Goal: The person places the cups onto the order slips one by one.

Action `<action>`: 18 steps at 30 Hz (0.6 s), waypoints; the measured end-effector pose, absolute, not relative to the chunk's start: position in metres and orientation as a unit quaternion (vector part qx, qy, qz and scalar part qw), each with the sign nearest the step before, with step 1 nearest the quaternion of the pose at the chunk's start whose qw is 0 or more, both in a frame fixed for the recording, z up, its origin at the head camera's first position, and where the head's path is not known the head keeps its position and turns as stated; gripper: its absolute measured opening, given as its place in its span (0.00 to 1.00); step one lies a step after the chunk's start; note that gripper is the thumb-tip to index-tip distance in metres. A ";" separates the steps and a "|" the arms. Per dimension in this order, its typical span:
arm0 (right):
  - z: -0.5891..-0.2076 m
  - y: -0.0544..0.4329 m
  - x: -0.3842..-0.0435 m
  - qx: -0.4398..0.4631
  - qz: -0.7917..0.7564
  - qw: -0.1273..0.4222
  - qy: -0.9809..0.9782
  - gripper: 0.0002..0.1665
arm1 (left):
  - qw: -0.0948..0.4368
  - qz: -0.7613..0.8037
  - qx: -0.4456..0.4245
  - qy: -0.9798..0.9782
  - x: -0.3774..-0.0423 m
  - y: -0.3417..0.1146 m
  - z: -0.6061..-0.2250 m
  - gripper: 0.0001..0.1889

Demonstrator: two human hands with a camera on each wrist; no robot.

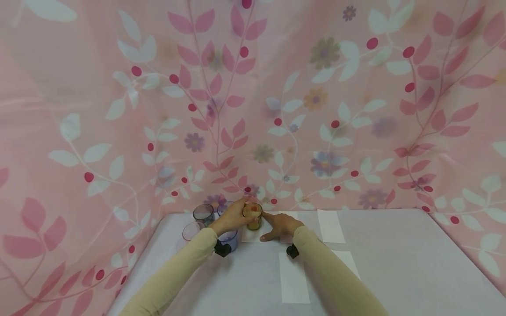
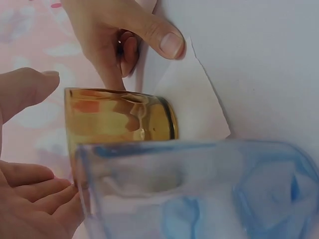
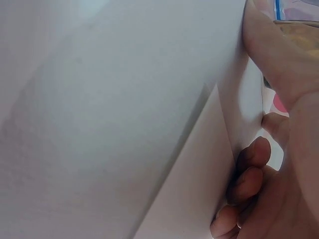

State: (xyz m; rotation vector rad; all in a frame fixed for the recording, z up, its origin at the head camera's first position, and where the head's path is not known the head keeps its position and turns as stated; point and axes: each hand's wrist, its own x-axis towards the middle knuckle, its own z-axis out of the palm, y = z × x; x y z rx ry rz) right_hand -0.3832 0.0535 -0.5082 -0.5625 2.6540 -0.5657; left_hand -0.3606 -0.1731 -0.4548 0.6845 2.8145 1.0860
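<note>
An amber glass (image 1: 254,223) stands upright on a white paper sheet (image 1: 249,237) near the table's back edge. My left hand (image 1: 232,216) is at its left, around the rim. In the left wrist view the left thumb (image 2: 30,89) is slightly apart from the amber glass (image 2: 109,114), while the fingertips lie close to its rim; contact there is unclear. My right hand (image 1: 281,225) is at the right of the glass, its index finger extended to the glass's side and its thumb (image 2: 167,44) low by the table. A blue glass (image 2: 224,189) partly covers the amber one there.
Left of the amber glass stand a dark glass (image 1: 203,215), a pinkish glass (image 1: 191,231), a blue glass (image 1: 230,241) and another bluish glass (image 1: 222,210) behind the left hand. More white sheets lie at the right (image 1: 331,226) and in front (image 1: 294,278). A floral curtain (image 1: 253,131) hangs behind the table.
</note>
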 end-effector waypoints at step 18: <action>-0.515 0.053 -0.384 -0.199 -0.195 0.180 0.943 0.64 | -0.057 0.352 0.190 0.915 -0.315 -0.212 -0.457 0.42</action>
